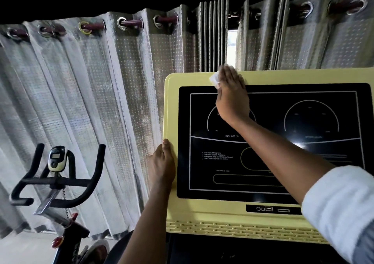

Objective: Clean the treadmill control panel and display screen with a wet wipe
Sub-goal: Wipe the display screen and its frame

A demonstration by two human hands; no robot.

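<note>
The treadmill control panel (303,77) is a pale yellow console with a large black display screen (263,109) marked with white dials and text. My right hand (232,95) lies flat over the upper left part of the panel, pressing a white wet wipe (215,79) against the yellow top border at the screen's upper edge. Most of the wipe is hidden under the fingers. My left hand (163,166) grips the panel's left edge, thumb on the front face.
Grey eyelet curtains (101,91) hang close behind the panel, with a bright gap near the middle. An exercise bike (56,174) with black handlebars stands at the lower left. A vent grille (242,229) runs along the panel's bottom.
</note>
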